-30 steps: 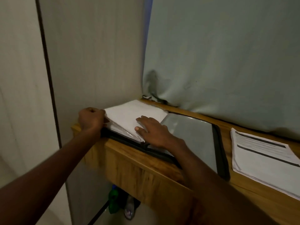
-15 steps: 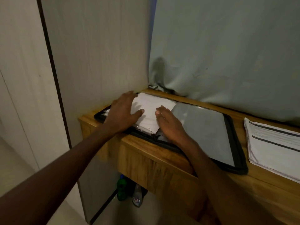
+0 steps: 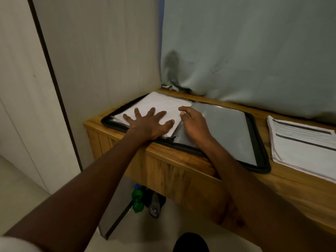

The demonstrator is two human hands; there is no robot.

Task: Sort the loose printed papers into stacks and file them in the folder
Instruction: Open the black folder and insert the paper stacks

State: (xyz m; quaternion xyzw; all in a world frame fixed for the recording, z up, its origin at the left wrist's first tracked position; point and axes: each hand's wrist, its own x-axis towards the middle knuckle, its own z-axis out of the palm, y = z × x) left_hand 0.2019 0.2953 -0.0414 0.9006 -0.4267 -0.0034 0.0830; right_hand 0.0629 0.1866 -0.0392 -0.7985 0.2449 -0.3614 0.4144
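We press our flat left hand (image 3: 149, 122) on thin, floppy papers (image 3: 156, 106) in the folder (image 3: 258, 142); our right hand (image 3: 192, 122) rests relaxed, grasping nothing.

folder (image 3: 254, 142) open, papers (image 3: 156, 104) inside

Dim corner — wooden shelf (image 3: 174, 160), grey curtain (image 3: 245, 51)

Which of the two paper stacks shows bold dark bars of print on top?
The loose stack on the wooden ledge, right of the folder. The stack in the folder, under the left hand, shows a plain white top.
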